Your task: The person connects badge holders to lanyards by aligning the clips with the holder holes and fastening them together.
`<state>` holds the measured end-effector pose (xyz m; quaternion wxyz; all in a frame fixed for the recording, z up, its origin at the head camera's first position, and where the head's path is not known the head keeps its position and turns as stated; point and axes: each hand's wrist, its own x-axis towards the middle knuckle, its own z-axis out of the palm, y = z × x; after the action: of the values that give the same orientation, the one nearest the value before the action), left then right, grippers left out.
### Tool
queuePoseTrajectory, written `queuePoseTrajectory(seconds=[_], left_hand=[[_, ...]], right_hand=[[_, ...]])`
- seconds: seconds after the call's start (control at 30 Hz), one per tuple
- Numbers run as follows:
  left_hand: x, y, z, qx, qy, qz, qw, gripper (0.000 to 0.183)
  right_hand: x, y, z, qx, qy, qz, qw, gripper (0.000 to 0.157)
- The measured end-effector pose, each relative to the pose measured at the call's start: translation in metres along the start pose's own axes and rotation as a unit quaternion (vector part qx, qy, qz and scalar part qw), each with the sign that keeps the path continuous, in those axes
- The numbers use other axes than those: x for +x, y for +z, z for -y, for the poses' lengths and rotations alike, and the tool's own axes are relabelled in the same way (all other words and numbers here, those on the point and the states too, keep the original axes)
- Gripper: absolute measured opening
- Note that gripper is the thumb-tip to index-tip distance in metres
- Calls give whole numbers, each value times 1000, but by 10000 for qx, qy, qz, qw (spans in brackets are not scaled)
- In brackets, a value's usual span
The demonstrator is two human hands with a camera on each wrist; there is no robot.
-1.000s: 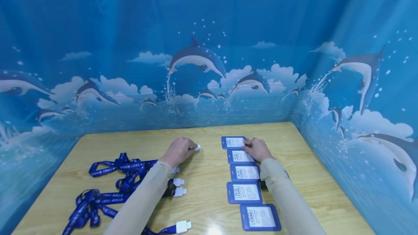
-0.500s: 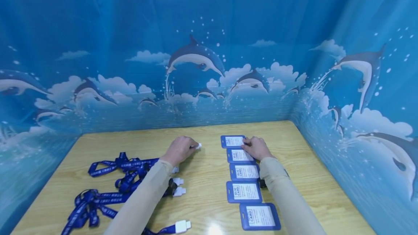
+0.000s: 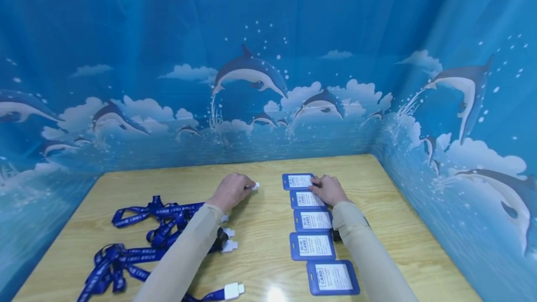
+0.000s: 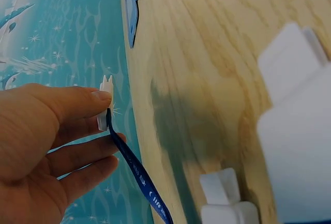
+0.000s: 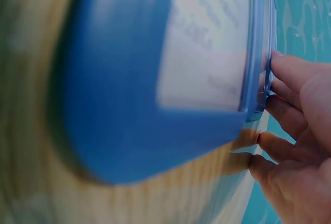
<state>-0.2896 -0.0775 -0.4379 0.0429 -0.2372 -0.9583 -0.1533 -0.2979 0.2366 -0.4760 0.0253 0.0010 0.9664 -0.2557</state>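
In the head view my left hand [image 3: 230, 192] is over the far middle of the table. Its thumb and fingers pinch a white plastic clip [image 4: 106, 85], from which a blue printed lanyard strap [image 4: 138, 171] hangs down. My right hand [image 3: 330, 191] is at the right edge of the farthest blue badge holder [image 3: 298, 181], thumb on top and fingers at the edge, pinching it. That holder has a white card inside and lies at the top of a column of similar holders [image 3: 312, 246]. In the right wrist view a nearer holder [image 5: 124, 105] fills much of the picture.
Blue lanyards [image 3: 130, 255] lie in loose loops on the left of the wooden table [image 3: 264, 241], their white clips [image 3: 232, 291] pointing right. My left sleeve [image 3: 184, 250] crosses over some. A blue dolphin-print curtain [image 3: 251, 143] surrounds the table's back and sides.
Both hands stay almost where they were, keeping their holds on the clip and the badge holder. The whole head view has shifted very slightly.
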Motion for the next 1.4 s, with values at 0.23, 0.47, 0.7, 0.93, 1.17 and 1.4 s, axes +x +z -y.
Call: queuePoseTrajectory(seconds=[0.23,0.47,0.7,0.93,1.17,1.4], left_hand=[[3,1,-3,45,19,123,9999,18],[5,0,-7,22,44,125,9999,18],[5,3,-6,-33,126,132,9998,18],[6,13,-2,-50,-9,448,9990,23],[10,18,-2,-129,-184,543,9983,23],[14,17,-3,-30,-10,551,9985,15]], right_hand=[[0,3,1,51,188,82,9998,44],[1,3,3,52,299,113,9995,45],[1,2,3,81,232,106,9996,45],[1,4,1,56,189,94,9998,44],[1,3,2,156,350,153,9991,45],[2,2,1,129,335,148,9992,46]])
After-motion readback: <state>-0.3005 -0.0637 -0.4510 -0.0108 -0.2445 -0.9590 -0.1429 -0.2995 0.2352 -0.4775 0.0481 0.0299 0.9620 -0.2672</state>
